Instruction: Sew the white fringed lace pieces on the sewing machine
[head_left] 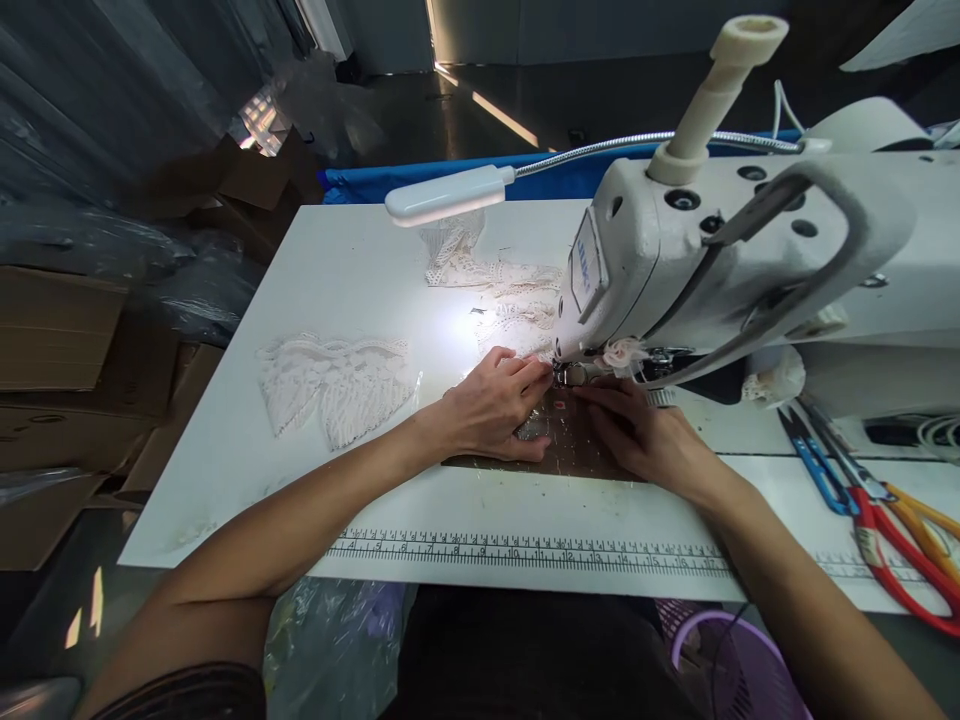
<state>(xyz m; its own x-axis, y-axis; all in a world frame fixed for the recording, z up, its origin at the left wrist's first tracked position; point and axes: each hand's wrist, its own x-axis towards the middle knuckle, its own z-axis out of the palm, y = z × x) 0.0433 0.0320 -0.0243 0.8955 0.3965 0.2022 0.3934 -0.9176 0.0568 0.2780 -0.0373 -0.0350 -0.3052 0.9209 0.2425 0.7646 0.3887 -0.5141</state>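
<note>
My left hand [499, 405] lies just left of the presser foot [570, 374] of a white sewing machine [637, 250]. Its fingers are stretched forward with the thumb apart, resting at the near edge of white lace [517, 318]. On the other side of the foot, my right hand [637, 430] has its fingers closed together close to the needle area. Whatever its fingertips pinch is too small or hidden to name. Beneath both hands is a brown plate [570, 455] on the white tabletop. A second lace piece [337, 380] lies flat to the left.
A white lamp [448, 195] on a bendable neck lights the work. Blue thread snips [817, 465] and red-handled scissors [900, 560] lie at the right. A printed ruler [525, 550] runs along the front edge. Cardboard boxes [60, 330] stand left; a purple basket [739, 650] sits below.
</note>
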